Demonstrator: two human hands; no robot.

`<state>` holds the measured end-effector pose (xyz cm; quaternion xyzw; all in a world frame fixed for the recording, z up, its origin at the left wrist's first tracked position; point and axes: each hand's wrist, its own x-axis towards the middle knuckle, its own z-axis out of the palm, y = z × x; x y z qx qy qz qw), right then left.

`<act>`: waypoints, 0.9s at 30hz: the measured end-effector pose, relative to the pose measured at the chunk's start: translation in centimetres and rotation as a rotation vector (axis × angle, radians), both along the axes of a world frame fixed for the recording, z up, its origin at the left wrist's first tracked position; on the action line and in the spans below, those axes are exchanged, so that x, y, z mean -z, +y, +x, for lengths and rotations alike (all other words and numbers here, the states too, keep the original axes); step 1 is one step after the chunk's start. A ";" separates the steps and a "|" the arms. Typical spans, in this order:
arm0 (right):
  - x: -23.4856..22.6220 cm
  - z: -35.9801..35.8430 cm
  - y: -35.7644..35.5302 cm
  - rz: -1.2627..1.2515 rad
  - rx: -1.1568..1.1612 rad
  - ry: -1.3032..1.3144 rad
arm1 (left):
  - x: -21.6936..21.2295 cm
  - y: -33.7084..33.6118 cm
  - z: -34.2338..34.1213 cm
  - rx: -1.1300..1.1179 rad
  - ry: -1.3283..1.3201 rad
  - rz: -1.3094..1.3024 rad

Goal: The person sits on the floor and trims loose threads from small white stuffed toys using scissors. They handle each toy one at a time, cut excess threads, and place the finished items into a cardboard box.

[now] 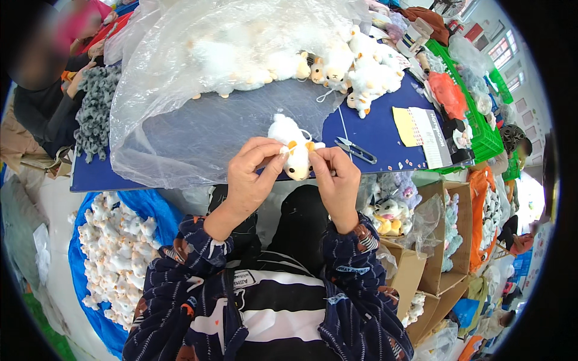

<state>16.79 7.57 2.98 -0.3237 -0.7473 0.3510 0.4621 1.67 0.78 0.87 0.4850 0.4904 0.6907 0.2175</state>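
Observation:
A small white plush sheep with orange ears and dark eyes is held between my two hands at the table's near edge. My left hand pinches its left side by the ear. At the other ear, my right hand grips it with thumb and fingers. A white cord loop shows behind its head. Thread snips lie on the blue table to the right of my right hand. More white plush sheep are heaped beyond, some of them under a clear plastic sheet.
A blue bag full of small white plush toys stands on the floor at left. Cardboard boxes with plush toys stand at right. A notepad and a green crate are on the right. Another person sits at far left.

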 end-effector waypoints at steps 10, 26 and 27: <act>-1.2 1.3 -0.1 0.106 -0.106 -0.074 | -0.5 0.2 0.3 -0.061 0.171 -0.040; -0.1 4.4 -0.1 -0.761 -0.518 0.174 | -0.7 0.3 1.5 0.530 -0.248 -0.195; -0.3 5.2 0.4 -0.812 -0.558 0.168 | -0.9 0.4 2.1 0.506 -0.251 -0.170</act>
